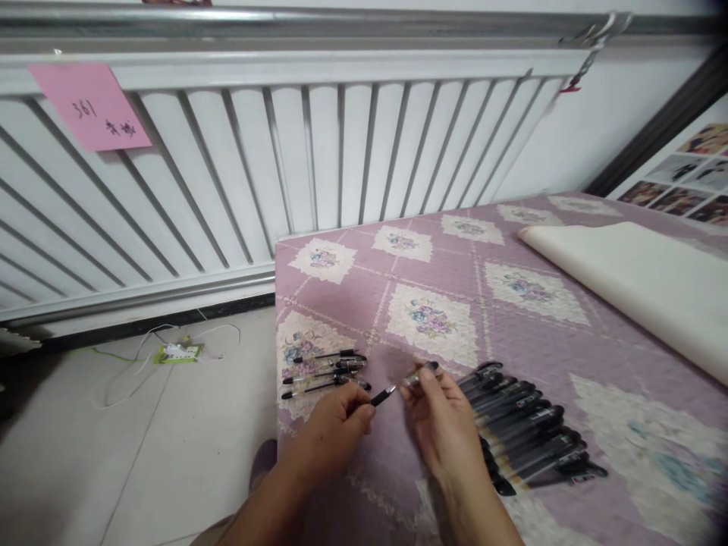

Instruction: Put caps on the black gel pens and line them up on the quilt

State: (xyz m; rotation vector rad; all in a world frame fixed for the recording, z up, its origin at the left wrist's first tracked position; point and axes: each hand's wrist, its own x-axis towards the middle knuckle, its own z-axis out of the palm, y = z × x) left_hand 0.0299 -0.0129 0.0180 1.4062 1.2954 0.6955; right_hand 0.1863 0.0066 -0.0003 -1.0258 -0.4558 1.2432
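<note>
Pen (382, 395) is pinched in the left hand (335, 425), tip aimed at the right hand (440, 425), which clamps a cap-like piece (422, 372). A loose pinch could drop either onto the bed (512, 334). Three pens (324, 375) lie just beyond the left hand, a black row (528, 432) beside the right.

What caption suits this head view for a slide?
Left hand and right hand each hold a pen piece over a bedcover, between loose pens and a pen row.
</note>
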